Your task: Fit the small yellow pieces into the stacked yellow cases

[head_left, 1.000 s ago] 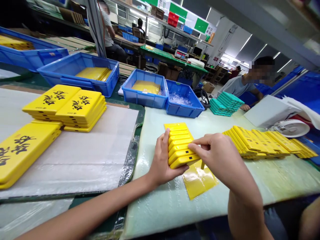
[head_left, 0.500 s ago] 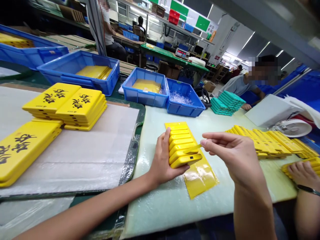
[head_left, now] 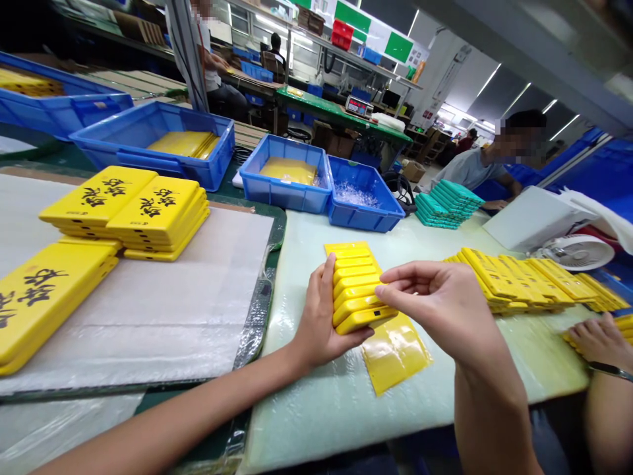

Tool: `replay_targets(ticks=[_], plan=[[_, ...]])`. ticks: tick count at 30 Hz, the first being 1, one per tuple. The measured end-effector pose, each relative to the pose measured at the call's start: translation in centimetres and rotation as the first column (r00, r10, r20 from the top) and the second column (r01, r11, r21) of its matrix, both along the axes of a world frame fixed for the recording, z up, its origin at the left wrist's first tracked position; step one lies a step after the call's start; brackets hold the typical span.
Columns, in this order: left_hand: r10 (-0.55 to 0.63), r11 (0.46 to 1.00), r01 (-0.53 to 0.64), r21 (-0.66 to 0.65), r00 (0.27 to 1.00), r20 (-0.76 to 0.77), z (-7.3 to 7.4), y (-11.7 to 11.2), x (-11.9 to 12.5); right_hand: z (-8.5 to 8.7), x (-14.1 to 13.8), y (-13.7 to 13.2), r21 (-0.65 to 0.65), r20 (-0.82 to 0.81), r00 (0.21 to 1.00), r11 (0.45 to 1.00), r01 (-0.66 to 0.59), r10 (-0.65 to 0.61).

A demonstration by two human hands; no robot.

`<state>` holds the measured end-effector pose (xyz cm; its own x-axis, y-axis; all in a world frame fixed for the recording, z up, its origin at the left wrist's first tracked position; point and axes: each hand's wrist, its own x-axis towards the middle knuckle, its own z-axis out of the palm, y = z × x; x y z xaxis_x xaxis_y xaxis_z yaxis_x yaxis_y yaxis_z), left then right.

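The yellow cases are smooth, glossy plastic, and the yellow sheet is shiny, thin film. The blue bin is moulded plastic with a duller finish.

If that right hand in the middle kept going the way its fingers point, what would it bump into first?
The right hand would meet the stack of yellow cases first. Its fingertips look at or very near the stack, though depth is hard to judge here. The left hand grips that stack from the far side.
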<state>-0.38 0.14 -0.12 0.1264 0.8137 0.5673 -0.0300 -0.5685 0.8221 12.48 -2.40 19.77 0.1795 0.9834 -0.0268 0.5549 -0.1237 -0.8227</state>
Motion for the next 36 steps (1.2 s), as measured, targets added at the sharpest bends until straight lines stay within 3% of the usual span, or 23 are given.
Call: replay_targets(ticks=[3,6,8,12,16,20,21,23,26,30,36], plan=[[0.001,1.0,-0.001,-0.007,1.0,0.005,0.0,0.0,0.0,0.4,0.6,0.8,-0.07,0.174,0.982,0.996,-0.058,0.07],[0.028,1.0,-0.027,0.003,1.0,-0.011,0.1,0.0,0.0,0.8,1.9,1.9,-0.142,0.376,0.909,0.98,-0.136,0.181],[0.051,0.999,-0.05,0.008,0.999,-0.018,0.1,0.0,-0.1,0.7,2.7,2.4,-0.173,0.414,0.885,0.973,-0.155,0.214],[0.062,0.998,-0.062,0.012,0.998,-0.032,0.0,0.0,-0.2,-0.7,3.3,2.7,-0.261,0.164,0.949,0.939,-0.222,0.27],[0.057,0.998,-0.057,0.009,0.998,-0.028,-0.1,0.1,-0.2,-2.4,3.4,2.9,-0.297,-0.148,0.919,0.87,-0.393,0.365],[0.077,0.997,-0.076,0.016,0.997,-0.029,0.0,0.3,-0.3,-3.9,4.9,3.8,-0.203,-0.371,0.89,0.912,-0.356,0.265],[0.085,0.996,-0.085,0.015,0.996,-0.032,0.1,0.4,-0.3,-4.5,5.5,4.0,-0.184,-0.323,0.921,0.939,-0.289,0.22],[0.096,0.995,-0.095,0.017,0.995,-0.033,0.1,0.5,-0.3,-6.1,6.6,3.9,-0.18,-0.004,0.992,0.976,-0.121,0.123],[0.105,0.994,-0.104,0.022,0.994,-0.033,-0.1,0.5,-0.3,-9.2,7.3,2.7,-0.215,0.459,0.887,0.974,0.067,0.04],[0.109,0.994,-0.108,0.025,0.993,-0.038,-0.4,0.6,-0.4,-12.2,5.9,0.5,-0.193,0.577,0.817,0.97,0.149,-0.011],[0.114,0.993,-0.112,0.027,0.991,-0.072,-0.3,0.6,-0.5,-13.0,3.4,-0.3,-0.156,0.603,0.797,0.979,0.135,-0.014]])
